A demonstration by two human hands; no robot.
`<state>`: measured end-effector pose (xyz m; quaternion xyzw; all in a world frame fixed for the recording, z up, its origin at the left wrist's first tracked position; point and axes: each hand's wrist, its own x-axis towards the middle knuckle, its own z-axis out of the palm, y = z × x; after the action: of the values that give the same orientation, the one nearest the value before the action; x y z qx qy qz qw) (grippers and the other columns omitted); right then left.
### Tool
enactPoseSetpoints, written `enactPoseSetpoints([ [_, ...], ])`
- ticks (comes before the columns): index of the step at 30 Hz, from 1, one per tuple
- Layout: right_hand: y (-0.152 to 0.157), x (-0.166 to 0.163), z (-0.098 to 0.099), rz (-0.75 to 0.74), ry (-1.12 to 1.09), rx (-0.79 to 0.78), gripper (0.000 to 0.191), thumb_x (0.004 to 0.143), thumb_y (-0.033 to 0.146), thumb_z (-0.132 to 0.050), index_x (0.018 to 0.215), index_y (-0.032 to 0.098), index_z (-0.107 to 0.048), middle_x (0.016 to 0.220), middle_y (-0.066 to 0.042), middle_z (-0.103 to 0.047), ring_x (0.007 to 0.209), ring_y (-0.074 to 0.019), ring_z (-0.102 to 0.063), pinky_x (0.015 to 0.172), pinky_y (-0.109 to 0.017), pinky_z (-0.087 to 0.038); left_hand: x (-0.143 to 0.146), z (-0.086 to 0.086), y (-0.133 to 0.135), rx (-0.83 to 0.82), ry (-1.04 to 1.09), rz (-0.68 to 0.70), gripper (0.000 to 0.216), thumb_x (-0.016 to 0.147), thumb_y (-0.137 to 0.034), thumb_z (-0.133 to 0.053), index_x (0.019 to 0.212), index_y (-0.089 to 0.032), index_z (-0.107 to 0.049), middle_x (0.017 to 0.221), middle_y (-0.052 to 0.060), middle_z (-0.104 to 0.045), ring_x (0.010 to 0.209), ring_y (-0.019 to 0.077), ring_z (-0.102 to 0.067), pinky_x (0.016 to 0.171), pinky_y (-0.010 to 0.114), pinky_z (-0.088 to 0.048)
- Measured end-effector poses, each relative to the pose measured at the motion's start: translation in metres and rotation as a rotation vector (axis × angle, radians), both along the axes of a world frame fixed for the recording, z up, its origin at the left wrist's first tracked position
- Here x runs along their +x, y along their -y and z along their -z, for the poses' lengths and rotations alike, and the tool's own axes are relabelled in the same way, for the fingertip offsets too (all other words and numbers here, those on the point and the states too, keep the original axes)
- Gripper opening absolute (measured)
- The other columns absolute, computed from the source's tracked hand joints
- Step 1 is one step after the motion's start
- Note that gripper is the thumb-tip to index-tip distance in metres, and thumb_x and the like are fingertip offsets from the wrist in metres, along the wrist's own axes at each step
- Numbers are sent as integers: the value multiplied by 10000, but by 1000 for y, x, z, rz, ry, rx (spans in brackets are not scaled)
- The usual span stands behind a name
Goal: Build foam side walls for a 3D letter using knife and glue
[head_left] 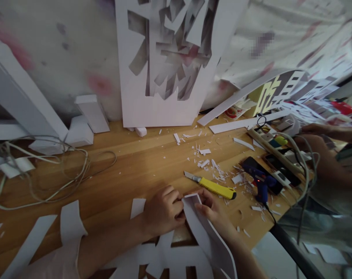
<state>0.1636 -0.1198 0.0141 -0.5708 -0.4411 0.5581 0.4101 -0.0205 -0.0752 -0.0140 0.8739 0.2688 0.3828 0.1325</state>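
Observation:
My right hand [208,207] grips the top end of a long white strip [206,240] of what looks like foam board, thumb on the near face. The strip bends down towards me. My left hand [165,208] is closed against the strip's left edge; what its curled fingers hold is hidden. Beneath both hands lies a white cut-out panel [184,255] with openings. A yellow utility knife [213,187], blade out to the left, rests just beyond my right hand.
White scraps [216,168] litter the wooden table [129,155]. A blue glue gun [260,182] and a power strip [277,151] lie at right, beside a co-worker's arm [323,155]. Cables [74,182] coil at left. A large cut-out panel [158,112] leans against the backdrop.

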Motion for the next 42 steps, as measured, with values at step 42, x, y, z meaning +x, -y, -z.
enactPoseSetpoints([
  [42, -1, 1, 2, 12, -63, -23, 306, 672, 453, -705, 819, 229, -557, 712, 16, -592, 642, -160, -509, 585, -270, -417, 1, -9, 2, -120, 44, 11, 291, 693, -61, -640, 546, -185, -421, 700, 5, -587, 681, 134, -501, 565, 238, -382],
])
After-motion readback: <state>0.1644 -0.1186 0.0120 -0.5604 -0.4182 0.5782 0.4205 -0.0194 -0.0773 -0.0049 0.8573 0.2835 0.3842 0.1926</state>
